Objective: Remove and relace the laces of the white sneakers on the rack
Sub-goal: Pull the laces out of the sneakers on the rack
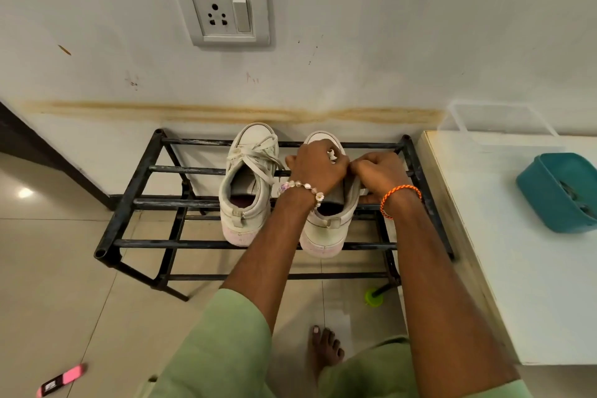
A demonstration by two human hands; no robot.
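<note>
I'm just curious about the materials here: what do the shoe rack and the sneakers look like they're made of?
The rack looks like black-painted metal tubing: round bars, open tube ends, scuffed paint. The sneakers seem to be off-white canvas or synthetic leather, I can't tell which, with dull, grubby uppers and pinkish rubbery soles.

Quick count: 2 white sneakers (247, 178) (326, 229) on 1 black metal rack (135, 184), 1 just left of the grip, 1 under it. 2 hands, left hand (315, 168) and right hand (381, 173), w/ 1 bracelet each. Right of the grip: 1 teal tub (555, 200), 1 clear box (497, 123). Above: 1 wall socket (221, 10). 1 bare foot (324, 352) below.
</note>
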